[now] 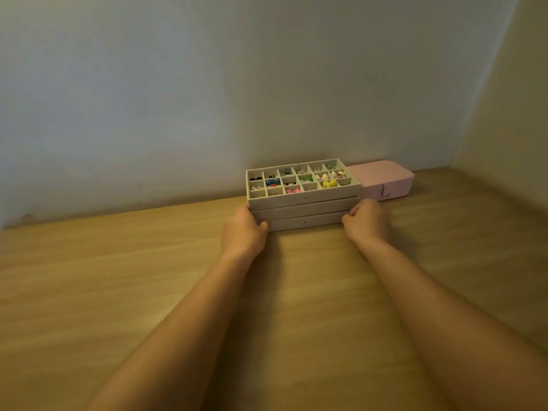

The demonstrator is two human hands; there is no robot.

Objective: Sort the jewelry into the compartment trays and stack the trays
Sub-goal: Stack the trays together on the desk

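together, left hand (244, 229) and right hand (367, 222) grip three stacked trays (302, 207); one pink box (382, 179) beside.

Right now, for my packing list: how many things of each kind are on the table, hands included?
trays: 3, stacked
pink box: 1
hands: 2, left hand and right hand, both gripping the trays
Total: 6

The wall (207, 99) and pink box (385, 180) hem the tray stack (302, 213); the table (148, 277) lies open in front.
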